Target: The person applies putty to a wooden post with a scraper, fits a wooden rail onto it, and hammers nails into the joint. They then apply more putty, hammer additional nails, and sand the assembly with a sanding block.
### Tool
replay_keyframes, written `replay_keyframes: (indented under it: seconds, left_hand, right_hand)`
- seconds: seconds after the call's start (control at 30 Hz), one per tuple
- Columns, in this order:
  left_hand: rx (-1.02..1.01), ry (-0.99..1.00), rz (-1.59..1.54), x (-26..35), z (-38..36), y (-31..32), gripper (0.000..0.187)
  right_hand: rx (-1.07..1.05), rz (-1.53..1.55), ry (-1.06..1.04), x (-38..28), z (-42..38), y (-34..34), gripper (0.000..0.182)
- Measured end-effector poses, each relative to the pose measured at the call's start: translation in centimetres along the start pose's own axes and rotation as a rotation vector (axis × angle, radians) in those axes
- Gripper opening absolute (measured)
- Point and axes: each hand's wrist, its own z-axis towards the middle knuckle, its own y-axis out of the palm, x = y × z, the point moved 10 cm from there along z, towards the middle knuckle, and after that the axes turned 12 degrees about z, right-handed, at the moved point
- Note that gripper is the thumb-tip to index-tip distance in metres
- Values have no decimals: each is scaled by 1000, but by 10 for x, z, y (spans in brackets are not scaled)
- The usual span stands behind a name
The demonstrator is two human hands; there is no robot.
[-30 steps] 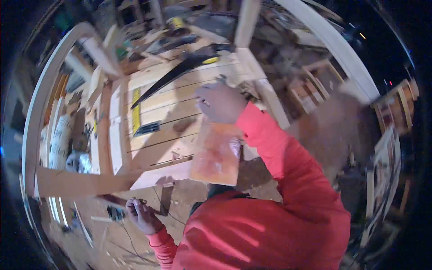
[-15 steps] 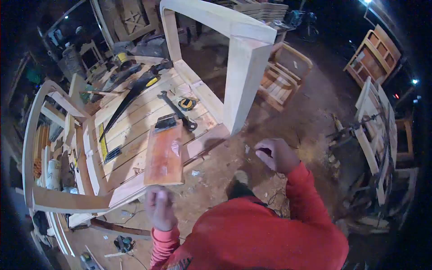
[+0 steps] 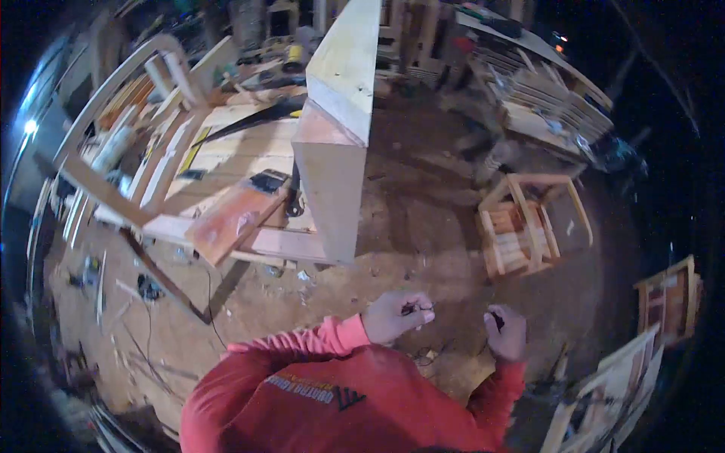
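And here the bare left hand (image 3: 396,315) and bare right hand (image 3: 507,332) hang half-curled, any small grip impossible to tell, seemingly between steps, the reddish-orange rectangular wooden board (image 3: 230,225) lying at their ten o'clock, where grasping would call for opening wider.

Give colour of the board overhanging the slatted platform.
The board is reddish-orange, paler in places; best seen in head view.

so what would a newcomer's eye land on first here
Probably the red sweater filling the bottom middle, with the bare left hand and right hand held curled in front of it. Next, likely the pale post standing tall in the upper middle. Left of it, an orange board overhangs the near edge of the slats, with a dark saw beyond.
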Motion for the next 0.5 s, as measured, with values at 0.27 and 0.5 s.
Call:
replay_keyframes:
  seconds: [0.27,0.5]
  left_hand:
    - [207,-218,-47,-25,57,-14,17]
    - [311,-173,25,-48,117,-55,20]
  right_hand:
    - [-108,102,-174,20,104,4,21]
    - [-276,55,-336,-8,217,36,22]
